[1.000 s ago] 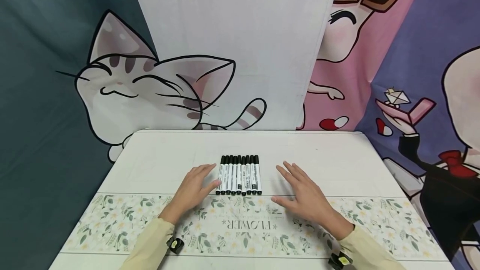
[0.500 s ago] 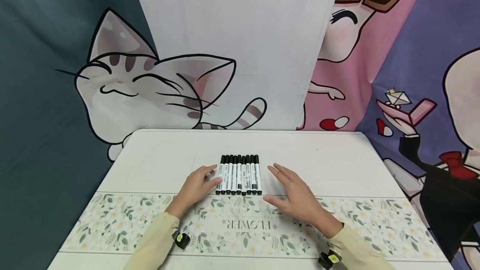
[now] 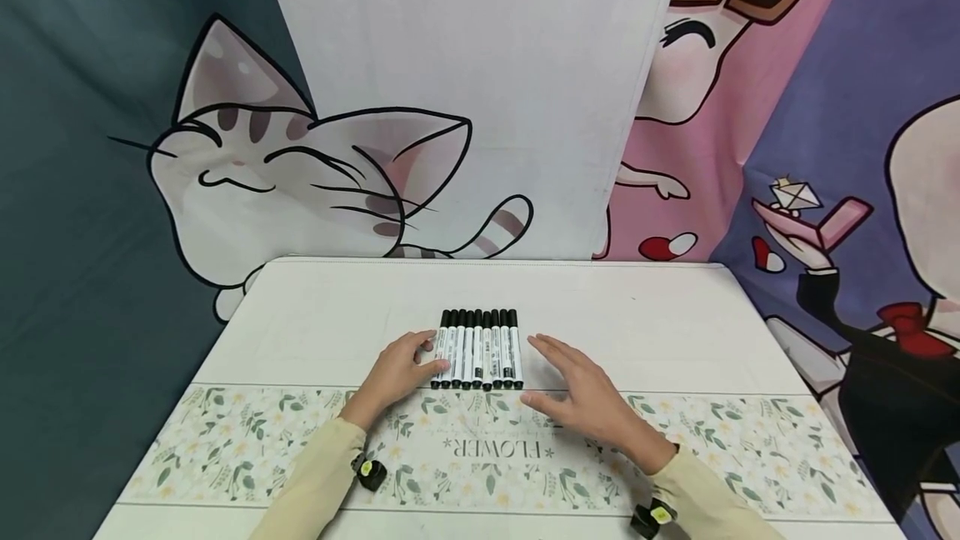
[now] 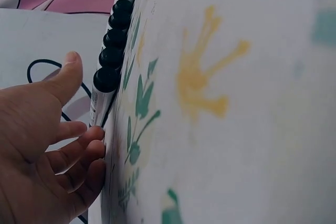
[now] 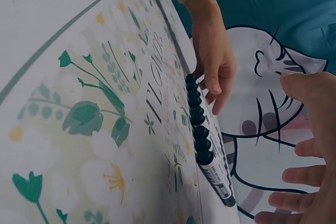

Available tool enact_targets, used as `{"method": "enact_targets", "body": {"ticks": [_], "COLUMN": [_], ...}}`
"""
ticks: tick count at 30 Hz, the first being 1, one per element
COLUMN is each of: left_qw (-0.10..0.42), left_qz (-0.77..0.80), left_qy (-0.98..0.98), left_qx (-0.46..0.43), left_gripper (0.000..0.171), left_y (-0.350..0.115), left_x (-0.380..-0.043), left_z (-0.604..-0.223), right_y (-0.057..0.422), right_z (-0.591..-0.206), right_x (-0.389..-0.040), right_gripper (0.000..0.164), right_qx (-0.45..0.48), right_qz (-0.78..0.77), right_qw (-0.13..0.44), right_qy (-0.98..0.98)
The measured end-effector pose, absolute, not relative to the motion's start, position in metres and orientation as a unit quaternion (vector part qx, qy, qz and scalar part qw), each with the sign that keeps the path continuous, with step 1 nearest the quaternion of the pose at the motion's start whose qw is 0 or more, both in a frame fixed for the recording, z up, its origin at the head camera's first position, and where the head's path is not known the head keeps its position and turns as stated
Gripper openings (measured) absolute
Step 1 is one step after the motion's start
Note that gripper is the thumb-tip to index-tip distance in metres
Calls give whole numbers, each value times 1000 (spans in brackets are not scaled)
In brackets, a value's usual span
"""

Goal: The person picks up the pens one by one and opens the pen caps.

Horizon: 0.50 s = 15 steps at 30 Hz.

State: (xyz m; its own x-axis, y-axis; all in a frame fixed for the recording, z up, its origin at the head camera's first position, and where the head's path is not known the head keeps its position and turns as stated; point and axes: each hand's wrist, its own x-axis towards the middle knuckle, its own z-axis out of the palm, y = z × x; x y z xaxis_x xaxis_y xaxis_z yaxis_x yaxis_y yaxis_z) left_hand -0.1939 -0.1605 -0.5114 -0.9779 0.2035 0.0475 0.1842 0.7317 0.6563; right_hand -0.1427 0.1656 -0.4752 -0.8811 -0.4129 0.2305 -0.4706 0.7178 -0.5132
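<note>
Here, markers [image 3: 478, 347]: nine lying side by side in a flat row at the centre of the head view, white barrels with dark print, black caps toward the top of the frame, black ends toward the bottom
Left hand [image 3: 396, 369]: left of centre, at the left end of the row, fingers loosely bent and gripping nothing, thumb tip over the lower part of the leftmost barrels; whether it touches them I cannot tell
Left wrist view: this hand at lower left, thumb raised apart from the fingers, fingertips just beside the nearest marker
Right hand [image 3: 588, 394]: right of centre, opened out, thumb spread from the fingers, holding nothing, apart from the right end of the row
Right wrist view: this hand's thumb and fingers at the right edge, the row right of centre, the other hand beyond it in the upper part
Bench [image 3: 337, 298]: white top in the lower half, a floral band [image 3: 247, 440] just below the row
Lettering [image 3: 497, 449]: FLOWER, upside down, lower middle
Sleeves [image 3: 311, 482]: pale yellow, lower left and lower right, a black wrist device [image 3: 372, 474] at each
Backdrop [image 3: 465, 40]: cat drawing [image 3: 262, 182] at upper left, pink and purple areas on the right
</note>
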Motion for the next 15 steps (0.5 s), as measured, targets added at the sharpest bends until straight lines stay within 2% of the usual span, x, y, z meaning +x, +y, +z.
{"method": "enact_targets", "body": {"ticks": [8,15], "left_qw": [11,16], "left_qz": [363,359], "left_qy": [925,927], "left_qx": [114,110], "left_gripper": [66,58], "left_y": [-163,-164], "left_x": [-196,-195], "left_z": [-513,-511], "right_y": [161,156], "right_z": [-474,-471], "right_x": [-149,-156], "right_gripper": [81,78], "right_qx": [251,264], "right_qz": [317,336], "right_qw": [42,20], "right_qy": [-914,-904]}}
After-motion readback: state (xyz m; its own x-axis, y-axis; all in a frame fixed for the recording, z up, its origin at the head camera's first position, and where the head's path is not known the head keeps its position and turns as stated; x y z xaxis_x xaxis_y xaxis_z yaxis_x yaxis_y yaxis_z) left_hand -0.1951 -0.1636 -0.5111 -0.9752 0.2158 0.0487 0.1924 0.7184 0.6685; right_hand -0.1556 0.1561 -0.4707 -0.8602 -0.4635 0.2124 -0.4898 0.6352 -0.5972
